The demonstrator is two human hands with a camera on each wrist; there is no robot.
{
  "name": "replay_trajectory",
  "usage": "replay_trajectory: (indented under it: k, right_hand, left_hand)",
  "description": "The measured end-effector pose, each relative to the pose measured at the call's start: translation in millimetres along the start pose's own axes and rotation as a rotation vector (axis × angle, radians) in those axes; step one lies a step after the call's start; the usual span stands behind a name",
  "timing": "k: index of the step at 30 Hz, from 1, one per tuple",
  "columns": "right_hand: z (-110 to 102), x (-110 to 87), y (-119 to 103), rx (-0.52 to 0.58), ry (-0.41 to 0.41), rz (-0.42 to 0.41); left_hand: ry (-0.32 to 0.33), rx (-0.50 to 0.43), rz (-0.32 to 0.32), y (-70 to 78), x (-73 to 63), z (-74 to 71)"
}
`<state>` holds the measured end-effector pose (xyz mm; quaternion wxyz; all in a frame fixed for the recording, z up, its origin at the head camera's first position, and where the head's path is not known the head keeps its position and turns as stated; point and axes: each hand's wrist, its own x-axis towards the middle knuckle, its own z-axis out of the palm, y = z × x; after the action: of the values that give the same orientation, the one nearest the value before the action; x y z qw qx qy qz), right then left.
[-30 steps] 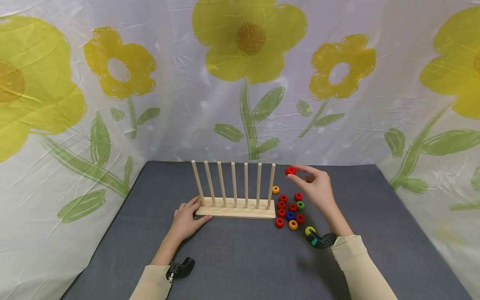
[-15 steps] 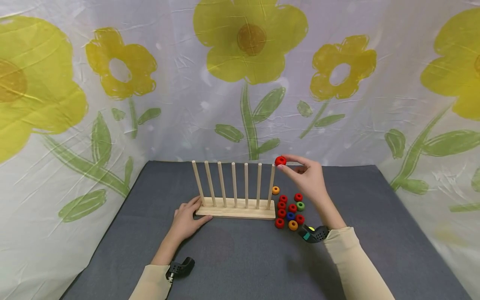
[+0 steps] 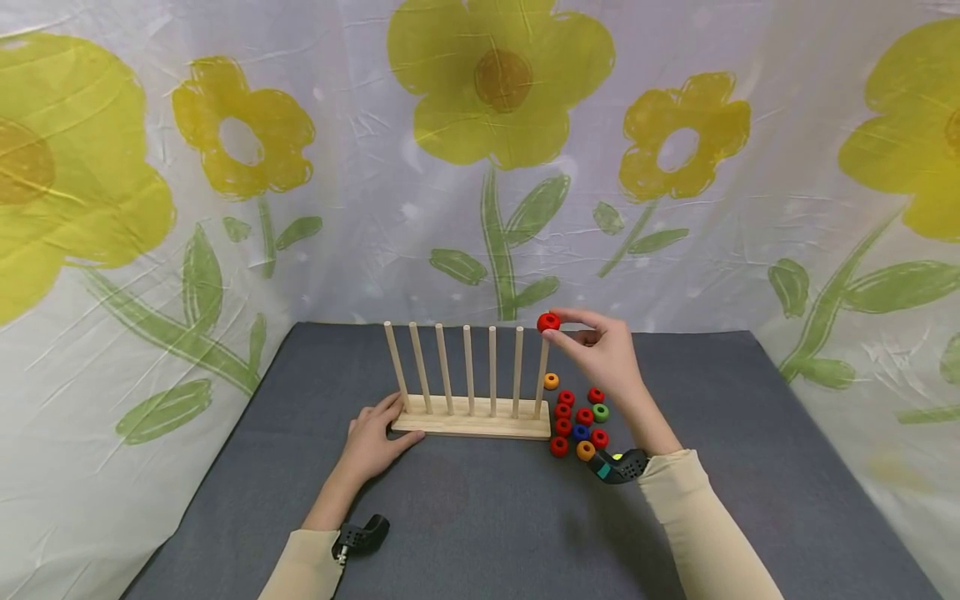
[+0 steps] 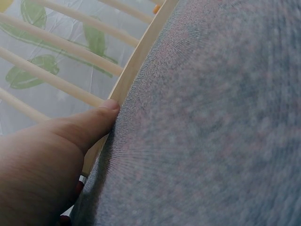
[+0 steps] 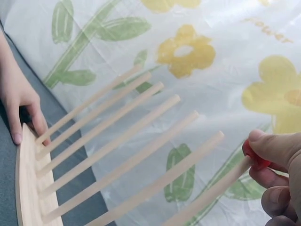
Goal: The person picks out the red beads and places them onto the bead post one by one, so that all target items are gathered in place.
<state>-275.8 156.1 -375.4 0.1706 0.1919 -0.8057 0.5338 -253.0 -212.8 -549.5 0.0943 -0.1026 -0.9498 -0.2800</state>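
Note:
My right hand pinches a red bead between thumb and fingers, right at the top of the rightmost peg. In the right wrist view the peg's tip meets the underside of that bead. The peg belongs to a pale wooden stand with a row of several upright pegs, all bare along their shafts. At the stand's left end my left hand grips the base, thumb along the front edge and fingers round the far side. The left wrist view shows its thumb against the base.
Loose beads lie right of the stand: several red ones, a blue bead, a green bead and orange ones. A yellow bead is partly hidden by the right wrist camera. Flower-printed cloth hangs behind the grey table.
My right hand has carried the red bead leftward and slightly up, from beside the stand to the rightmost peg's top. My left hand has kept its place on the stand.

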Motion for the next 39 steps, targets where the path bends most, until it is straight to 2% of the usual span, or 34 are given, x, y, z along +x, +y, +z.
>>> replay_trajectory:
  k: [8, 19, 39]
  right_hand:
    - [1, -4.2, 6, -0.014, -0.012, -0.001]
    - [5, -9.8, 13, -0.019, -0.016, 0.047]
    - [5, -11.9, 11, -0.049, -0.025, 0.049]
  left_hand:
    - [-0.002, 0.003, -0.003, -1.2, -0.4, -0.3]
    - [-0.003, 0.001, 0.001, -1.8, 0.4, 1.3]
    - [-0.012, 0.005, -0.017, 0.5, -0.4, -0.9]
